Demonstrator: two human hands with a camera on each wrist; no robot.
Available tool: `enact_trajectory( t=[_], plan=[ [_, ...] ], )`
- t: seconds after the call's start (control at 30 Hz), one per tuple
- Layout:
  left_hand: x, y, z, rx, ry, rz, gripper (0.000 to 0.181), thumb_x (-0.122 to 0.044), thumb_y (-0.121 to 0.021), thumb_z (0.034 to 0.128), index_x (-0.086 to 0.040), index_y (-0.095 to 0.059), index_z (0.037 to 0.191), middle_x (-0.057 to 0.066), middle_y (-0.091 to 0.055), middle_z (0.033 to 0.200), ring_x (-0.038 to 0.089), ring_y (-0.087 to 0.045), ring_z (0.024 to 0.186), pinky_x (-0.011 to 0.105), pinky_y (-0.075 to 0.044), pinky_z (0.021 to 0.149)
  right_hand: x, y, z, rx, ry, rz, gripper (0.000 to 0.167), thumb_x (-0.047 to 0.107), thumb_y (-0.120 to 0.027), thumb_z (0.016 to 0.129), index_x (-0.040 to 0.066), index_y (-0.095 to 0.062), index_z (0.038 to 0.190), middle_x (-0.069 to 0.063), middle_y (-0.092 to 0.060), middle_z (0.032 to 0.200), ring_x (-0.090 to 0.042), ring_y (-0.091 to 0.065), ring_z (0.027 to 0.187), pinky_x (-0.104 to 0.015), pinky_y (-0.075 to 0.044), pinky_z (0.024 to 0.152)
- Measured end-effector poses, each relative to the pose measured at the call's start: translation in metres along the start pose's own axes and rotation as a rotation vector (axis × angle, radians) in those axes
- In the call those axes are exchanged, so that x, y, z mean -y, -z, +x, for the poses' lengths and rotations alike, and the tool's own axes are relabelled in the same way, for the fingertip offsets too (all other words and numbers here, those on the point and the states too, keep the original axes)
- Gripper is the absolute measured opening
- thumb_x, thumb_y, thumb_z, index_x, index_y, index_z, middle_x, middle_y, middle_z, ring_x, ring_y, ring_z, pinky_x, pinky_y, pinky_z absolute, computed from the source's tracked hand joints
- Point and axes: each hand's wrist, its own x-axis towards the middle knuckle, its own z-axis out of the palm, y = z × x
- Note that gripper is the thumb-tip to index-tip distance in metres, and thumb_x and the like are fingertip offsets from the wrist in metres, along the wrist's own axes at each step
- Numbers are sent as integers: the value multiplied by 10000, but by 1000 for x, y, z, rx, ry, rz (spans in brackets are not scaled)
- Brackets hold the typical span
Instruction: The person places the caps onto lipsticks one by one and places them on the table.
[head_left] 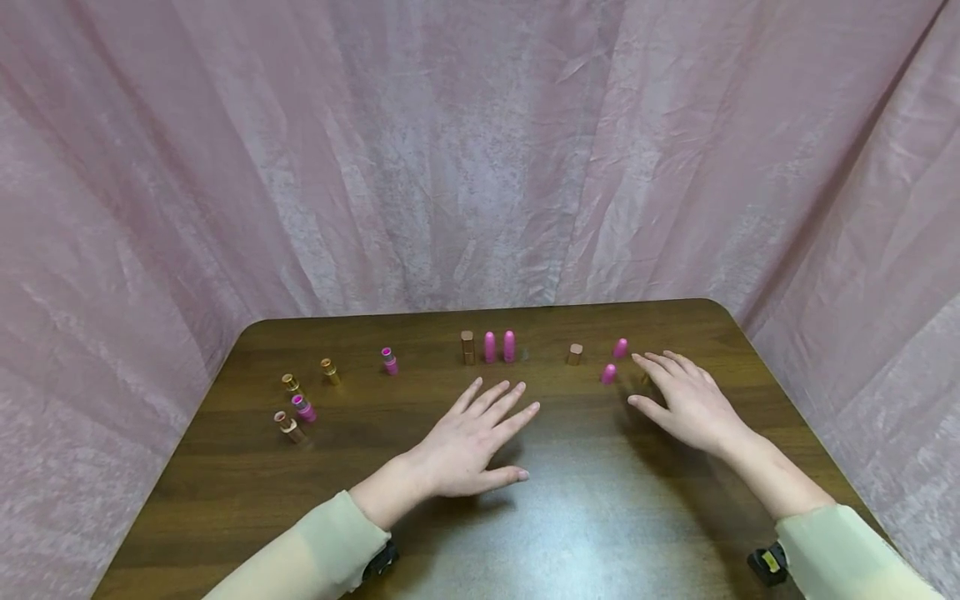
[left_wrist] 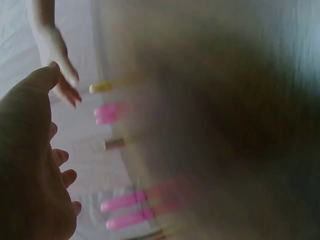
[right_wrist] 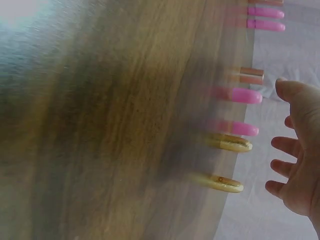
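In the head view my left hand (head_left: pixel 468 442) hovers over the middle of the table with fingers spread, holding nothing. Two pink lipsticks (head_left: pixel 490 347) and a brown lipstick (head_left: pixel 468 347) stand upright beyond its fingertips. My right hand (head_left: pixel 693 404), also empty with fingers extended, is over the right side. Nearest it are two pink lipstick caps (head_left: pixel 609 374) and, farther left, a brown cap (head_left: pixel 575 354). Two gold caps (right_wrist: pixel 227 185) show in the right wrist view; the right hand mostly hides them in the head view. Whether it touches one I cannot tell.
On the table's left stand several uncapped lipstick tubes: pink ones (head_left: pixel 389 361), gold ones (head_left: pixel 330 371) and a rose-gold one (head_left: pixel 289 427). The brown wooden table (head_left: pixel 225 483) has rounded far corners. Pink curtains (head_left: pixel 450 167) hang behind it and at both sides.
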Motion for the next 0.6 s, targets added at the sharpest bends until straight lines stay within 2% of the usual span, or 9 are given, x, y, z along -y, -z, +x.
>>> enact_trajectory(
  t=[0.2,0.33,0.43,0.6],
  plan=[
    [-23,-13,1,40,-53,8,880,-763,-377,965,-257,-174,1656,48,-69,1715,243,-63,1566,562,-58,1231,-3,-7,26,-8,-2,-22,543,294,-747,936,68,-604,1409,-168,-667,1286,-434,-503,1266,-636,-388,994],
    [-35,-19,2,66,-64,-4,874,-771,-350,966,-266,-171,1656,34,-55,1717,227,-38,1568,556,-40,1232,0,-13,41,18,-10,-32,489,259,-776,905,63,-660,1337,-152,-702,1232,-414,-547,1194,-581,-410,958],
    [-41,-21,2,85,-65,-21,867,-773,-320,970,-273,-155,1658,23,-27,1718,217,-13,1569,546,-20,1234,4,-17,50,37,-8,-38,460,249,-793,885,63,-689,1293,-136,-716,1211,-394,-577,1135,-549,-429,906],
    [-46,-22,1,106,-62,-34,860,-774,-301,973,-281,-133,1657,26,-39,1719,212,0,1569,533,3,1235,10,-20,61,58,14,-61,227,205,-795,870,110,-738,1068,-25,-737,995,-347,-603,969,-489,-433,784]
  ],
)
